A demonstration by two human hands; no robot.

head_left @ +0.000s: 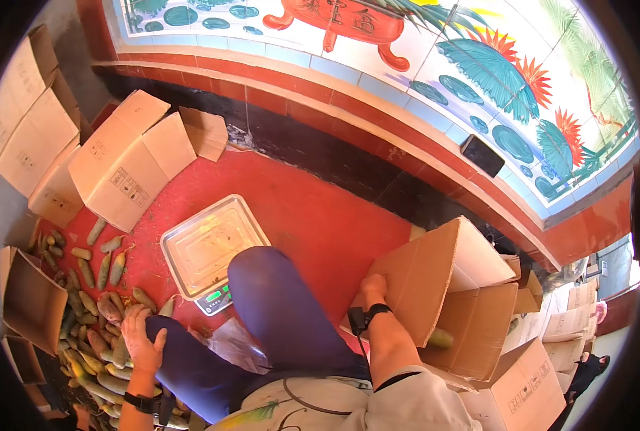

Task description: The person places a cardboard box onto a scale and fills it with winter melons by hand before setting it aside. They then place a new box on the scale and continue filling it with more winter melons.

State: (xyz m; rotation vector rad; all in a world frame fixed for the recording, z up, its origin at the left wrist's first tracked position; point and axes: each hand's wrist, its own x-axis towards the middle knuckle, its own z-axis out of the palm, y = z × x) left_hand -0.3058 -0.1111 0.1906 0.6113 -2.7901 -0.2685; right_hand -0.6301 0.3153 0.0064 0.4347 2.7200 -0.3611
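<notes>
My left hand rests by my bent left knee with its fingers spread and nothing in it. Just beyond it lies a heap of long green, yellow and brown vegetables, like overripe cucumbers. My right hand is closed at the edge of a tilted cardboard box; its fingertips are partly hidden. One greenish vegetable shows at the mouth of that box. Between the two sides, a digital scale with lit green digits carries a shallow metal tray.
Open cardboard boxes stand at the left and back left. Another box is at the lower right. A clear plastic bag lies between my legs. A phone sits on the tiled wall ledge. A person in dark clothes is far right.
</notes>
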